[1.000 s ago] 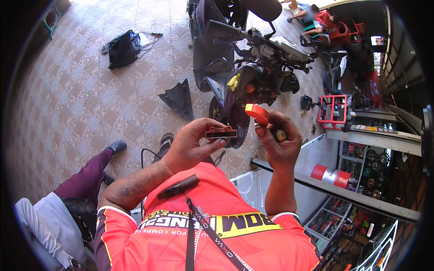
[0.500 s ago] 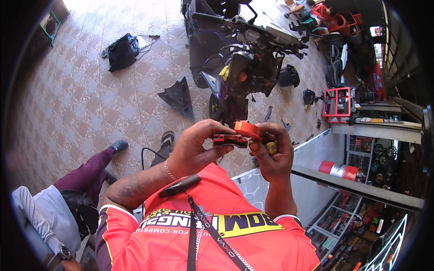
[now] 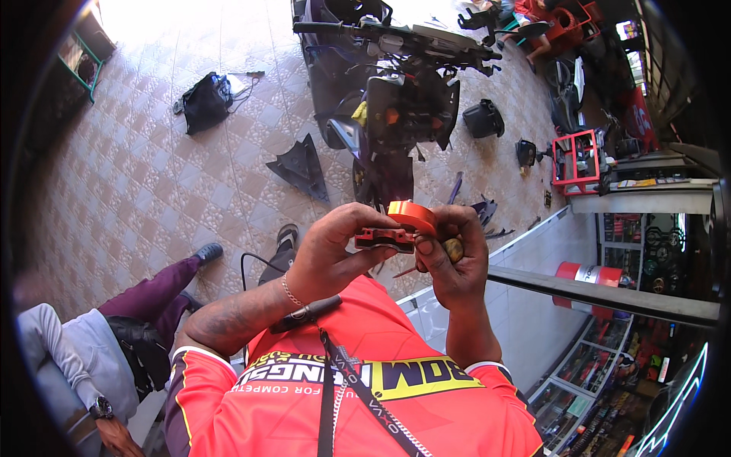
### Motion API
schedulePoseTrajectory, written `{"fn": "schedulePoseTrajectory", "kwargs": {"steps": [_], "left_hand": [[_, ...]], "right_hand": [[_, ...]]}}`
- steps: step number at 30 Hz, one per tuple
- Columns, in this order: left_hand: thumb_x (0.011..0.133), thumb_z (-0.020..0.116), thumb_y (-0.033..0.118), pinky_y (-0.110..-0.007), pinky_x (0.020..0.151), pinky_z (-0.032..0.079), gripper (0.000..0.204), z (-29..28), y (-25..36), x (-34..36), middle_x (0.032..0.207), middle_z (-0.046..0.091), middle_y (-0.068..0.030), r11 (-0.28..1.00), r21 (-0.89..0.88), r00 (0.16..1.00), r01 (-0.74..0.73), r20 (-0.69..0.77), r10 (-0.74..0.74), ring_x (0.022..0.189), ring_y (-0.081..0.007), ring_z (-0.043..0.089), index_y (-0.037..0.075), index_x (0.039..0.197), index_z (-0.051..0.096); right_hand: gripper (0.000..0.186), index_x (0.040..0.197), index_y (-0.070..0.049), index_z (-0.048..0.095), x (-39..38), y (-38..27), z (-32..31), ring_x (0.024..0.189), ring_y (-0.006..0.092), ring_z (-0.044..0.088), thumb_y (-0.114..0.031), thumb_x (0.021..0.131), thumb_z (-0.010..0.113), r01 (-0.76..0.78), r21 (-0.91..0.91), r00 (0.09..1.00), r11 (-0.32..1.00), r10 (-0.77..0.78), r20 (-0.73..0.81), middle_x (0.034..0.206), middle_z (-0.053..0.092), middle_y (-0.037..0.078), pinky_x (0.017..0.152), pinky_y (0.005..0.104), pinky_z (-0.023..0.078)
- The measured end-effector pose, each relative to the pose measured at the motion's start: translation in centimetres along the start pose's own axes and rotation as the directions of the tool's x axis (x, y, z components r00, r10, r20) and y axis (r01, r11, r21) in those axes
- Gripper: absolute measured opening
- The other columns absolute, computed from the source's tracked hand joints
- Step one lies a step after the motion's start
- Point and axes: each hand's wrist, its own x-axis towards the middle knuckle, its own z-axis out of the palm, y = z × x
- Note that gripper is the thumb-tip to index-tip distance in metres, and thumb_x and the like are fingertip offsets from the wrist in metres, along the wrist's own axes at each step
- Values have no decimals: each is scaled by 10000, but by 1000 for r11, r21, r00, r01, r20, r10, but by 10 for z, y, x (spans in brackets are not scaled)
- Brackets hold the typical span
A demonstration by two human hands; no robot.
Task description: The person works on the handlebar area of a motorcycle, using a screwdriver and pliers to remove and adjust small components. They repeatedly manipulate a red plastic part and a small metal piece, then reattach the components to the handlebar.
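Note:
My left hand (image 3: pixel 327 245) pinches a small flat red and black part (image 3: pixel 382 240) between thumb and fingers in front of my chest. My right hand (image 3: pixel 464 266) is closed on an orange roll of tape (image 3: pixel 412 215), which sits just above the red and black part, close against it. Tucked in the same right hand is a tool with a worn yellowish, rounded handle (image 3: pixel 454 250), seemingly a screwdriver. Its thin shaft sticks out toward the left below the thumb. My right fingers partly hide both the roll and the handle.
Ahead stands a partly stripped motorcycle (image 3: pixel 396 99), with a dark fairing panel (image 3: pixel 301 169) on the tiled floor. A black bag (image 3: pixel 205 103) lies farther left. Another person (image 3: pixel 122 346) is at lower left. To the right are a glass display counter (image 3: pixel 579 365) and a red frame stand (image 3: pixel 576 162).
Both hands stay together with the same things. The thin shaft below my right thumb now shows. The motorcycle appears slightly farther up and left as the view shifts.

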Motion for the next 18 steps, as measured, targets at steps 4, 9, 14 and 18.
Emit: {"fn": "schedulePoseTrajectory", "kwargs": {"steps": [4, 9, 14, 18], "left_hand": [[869, 803, 6, -282, 844, 545, 323, 18, 1, -3, 1072, 668, -58, 999, -51, 1000, 10, -5, -10, 978, -123, 676, 39, 1161, 669], [873, 794, -11, -279, 844, 544, 320, 36, 3, -4, 1085, 653, -60, 996, -77, 999, -35, 14, 36, 990, -120, 670, 30, 1160, 660], [873, 794, -13, -280, 848, 543, 311, 53, 5, -4, 1071, 657, -59, 995, -57, 996, -79, 36, 81, 991, -121, 672, 32, 1154, 669], [875, 795, -5, -280, 856, 542, 311, 65, 5, -5, 1071, 670, -57, 993, -30, 992, -113, 47, 115, 991, -122, 678, 35, 1159, 676]], "right_hand": [[353, 1267, -32, 563, -8, -8, -13, 895, 64, 641, -93, 967, 739, 70, -73, 998, 995, -69, 9, 1066, 675, 46, 712, 212, 533], [359, 1260, -15, 567, -16, -14, -29, 920, 81, 662, -61, 951, 744, 132, -57, 991, 990, -132, 13, 1100, 680, 63, 726, 220, 542], [364, 1260, -9, 568, -27, -16, -44, 933, 90, 674, -47, 944, 746, 176, -40, 984, 984, -176, 4, 1115, 682, 74, 735, 228, 550], [365, 1263, -10, 558, -36, -14, -54, 886, 81, 667, -66, 954, 743, 168, 22, 986, 986, -168, -4, 1068, 692, 67, 714, 219, 541]]}}
